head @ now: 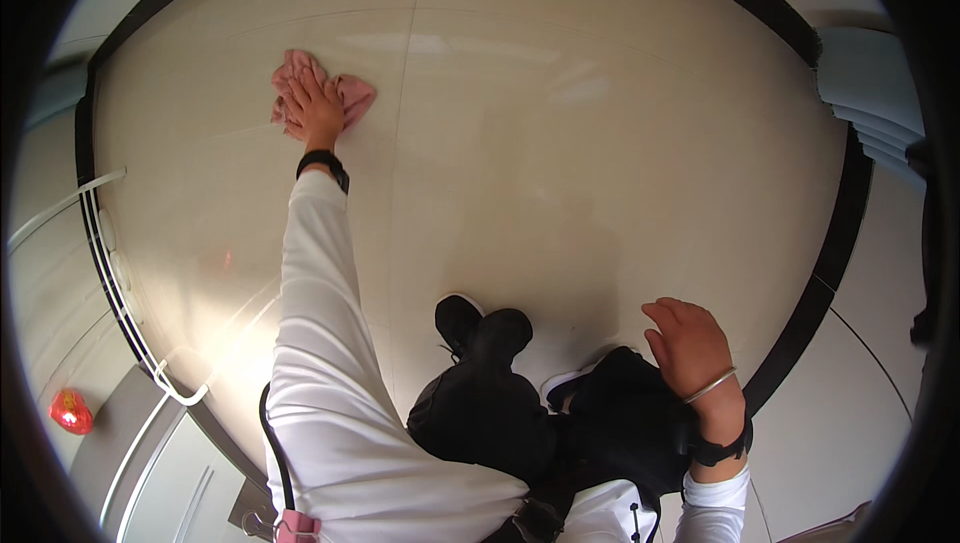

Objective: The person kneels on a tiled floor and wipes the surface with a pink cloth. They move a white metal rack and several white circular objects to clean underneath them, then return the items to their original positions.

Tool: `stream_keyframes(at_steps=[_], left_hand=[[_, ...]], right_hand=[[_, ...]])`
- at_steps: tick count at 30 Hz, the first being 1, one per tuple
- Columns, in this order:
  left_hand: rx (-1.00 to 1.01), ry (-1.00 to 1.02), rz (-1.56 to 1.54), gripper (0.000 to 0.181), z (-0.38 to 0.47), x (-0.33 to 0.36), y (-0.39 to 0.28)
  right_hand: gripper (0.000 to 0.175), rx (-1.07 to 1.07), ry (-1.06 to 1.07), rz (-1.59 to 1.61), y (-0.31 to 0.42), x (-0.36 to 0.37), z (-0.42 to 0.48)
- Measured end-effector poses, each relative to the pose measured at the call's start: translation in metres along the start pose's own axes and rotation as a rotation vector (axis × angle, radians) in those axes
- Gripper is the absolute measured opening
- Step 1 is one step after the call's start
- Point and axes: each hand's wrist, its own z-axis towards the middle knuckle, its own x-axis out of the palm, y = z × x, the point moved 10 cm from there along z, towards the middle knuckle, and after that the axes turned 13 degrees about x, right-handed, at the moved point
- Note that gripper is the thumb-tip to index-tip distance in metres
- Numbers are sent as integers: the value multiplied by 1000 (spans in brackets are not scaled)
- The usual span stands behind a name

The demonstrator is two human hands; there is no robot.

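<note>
My left hand (319, 113) reaches far forward and lies on a crumpled pink cloth (358, 95), holding it against the glossy beige tile floor (525, 168). Folds of the cloth stick out on both sides of the palm and beyond the fingers. My right hand (694, 344) hangs in front of my right knee with nothing in it, its thumb apart from the loosely bent fingers. A silver bangle (709, 385) circles that wrist, above a dark band.
A dark border strip (840, 243) edges the floor. To the left stand a white metal rack (112, 280) and a red shiny object (71, 412). Pale blue fabric (866, 85) hangs at the right. My black shoes (456, 321) are below me.
</note>
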Motion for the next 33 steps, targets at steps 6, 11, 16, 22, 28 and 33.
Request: stream_keyframes(at_steps=[6,11,16,22,28,33], left_hand=[[512,321,31,65,-144,-26,-114],[1005,450,-531,62,-301,-74,-301],[1312,382,-556,59,-377,-96,-402],[954,410,-531,58,-250,-56,-338],[311,27,-212,61,-29,-22,-124],[-206,146,34,53,-97,-38,111]], right_hand=[[30,-81,-17,-53,3,-4,-2],[31,-138,-27,-45,12,-7,4],[29,-136,-53,-27,14,-8,9],[27,-20,74,-29,-5,7,17],[27,-35,-22,-17,1,-3,19],[29,-27,-25,-2,5,-10,10]])
